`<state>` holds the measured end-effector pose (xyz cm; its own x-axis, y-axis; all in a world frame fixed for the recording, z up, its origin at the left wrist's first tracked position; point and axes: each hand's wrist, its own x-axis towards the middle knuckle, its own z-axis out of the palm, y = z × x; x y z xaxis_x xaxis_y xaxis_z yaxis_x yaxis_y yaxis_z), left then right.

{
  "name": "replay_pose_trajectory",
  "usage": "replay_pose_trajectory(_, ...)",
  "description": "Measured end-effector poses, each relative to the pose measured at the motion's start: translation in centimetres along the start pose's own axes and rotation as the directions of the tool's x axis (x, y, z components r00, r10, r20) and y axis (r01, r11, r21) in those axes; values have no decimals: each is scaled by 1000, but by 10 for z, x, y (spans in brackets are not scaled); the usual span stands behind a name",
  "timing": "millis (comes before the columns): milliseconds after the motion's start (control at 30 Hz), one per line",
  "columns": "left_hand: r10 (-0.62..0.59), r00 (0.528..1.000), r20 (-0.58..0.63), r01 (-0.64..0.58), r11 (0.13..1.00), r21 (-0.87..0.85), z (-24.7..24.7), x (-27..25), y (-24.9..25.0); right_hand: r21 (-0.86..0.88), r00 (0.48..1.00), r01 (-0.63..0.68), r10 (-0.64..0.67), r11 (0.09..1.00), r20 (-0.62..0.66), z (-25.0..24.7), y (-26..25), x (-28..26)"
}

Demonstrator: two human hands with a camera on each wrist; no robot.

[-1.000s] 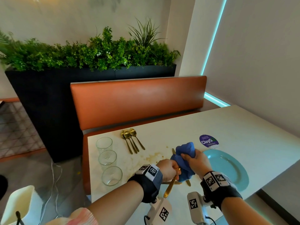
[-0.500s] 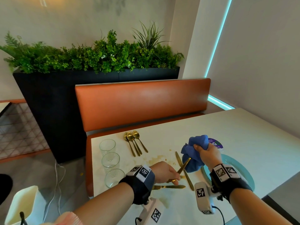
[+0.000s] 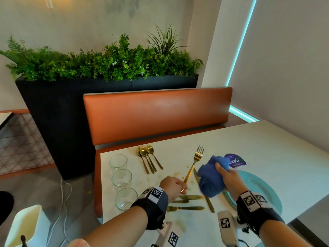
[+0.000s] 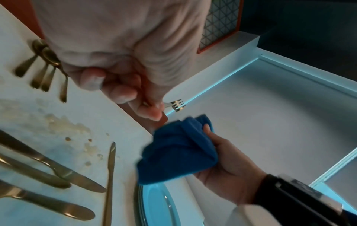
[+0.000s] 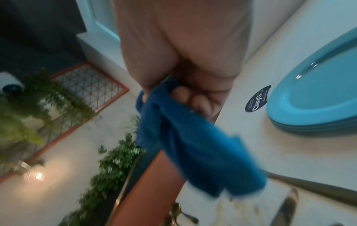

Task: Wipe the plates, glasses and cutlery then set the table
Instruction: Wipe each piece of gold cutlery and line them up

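Fork out of the cloth, wiping on this piece looks finished.

My left hand (image 3: 173, 187) pinches the gold fork (image 3: 193, 164) by its handle end, tines raised toward the far side above the bench (image 3: 267, 143); my right hand (image 3: 229, 179) stays bunched round the blue cloth (image 3: 211, 179), just right of it, over the teal plate (image 3: 263, 191). Half a second ago the cloth wrapped the fork's head; now they are apart. Knives (image 3: 185, 208), spoons (image 3: 147, 159) and glasses (image 3: 122, 178) lie near left.
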<state>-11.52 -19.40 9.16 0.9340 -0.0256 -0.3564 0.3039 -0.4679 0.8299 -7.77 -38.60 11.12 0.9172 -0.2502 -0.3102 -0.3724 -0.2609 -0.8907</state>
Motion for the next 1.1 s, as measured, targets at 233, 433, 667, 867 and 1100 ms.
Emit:
replay_pose_trajectory(233, 15, 996, 89, -12, 999, -32, 29, 0, 15, 119, 990, 11, -27, 993, 142, 39, -6, -9)
replay_pose_trajectory(433, -91, 994, 63, 87, 993, 75, 14, 11, 26, -146, 975, 101, -69, 984, 212, 49, -7, -5)
replay_pose_trajectory(667, 44, 985, 166, -42, 999, -15, 19, 7, 4, -418, 953, 262, -165, 870, 253, 52, -7, 0)
replay_pose_trajectory(867, -69, 992, 110, 44, 975, 218, 14, 28, 23, -405, 951, 241, -131, 882, 279, 60, -11, 12)
replay_pose_trajectory(1100, -65, 980, 186, 2, 948, 319, 10, 57, 26, -606, 947, 284, -118, 743, 298, 42, -18, 35)
